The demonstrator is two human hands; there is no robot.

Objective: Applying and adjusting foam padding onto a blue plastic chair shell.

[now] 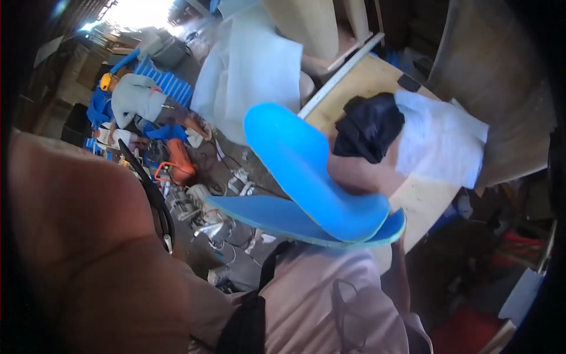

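Two curved blue insole-like pieces (295, 159), one crossing over the other, are in front of me at the centre, partly over the edge of a pale wooden bench (430, 206). My right forearm (402, 283) rises beneath their right end; the hand and its fingers are hidden there. My left arm (100, 236) fills the lower left, raised close to the camera, and its hand is out of view. A dark strap or handle (153, 194) lies along that arm. A crumpled black cloth (368, 127) and white sheeting (439, 141) lie on the bench beyond the pieces.
A person with yellow headgear (138, 97) bends at the back left, another person (115, 134) nearby. An orange tank (180, 162), cables and tools (209, 221) cover the floor. White sheets (247, 76) stand behind; a large curved panel (495, 71) is at the right.
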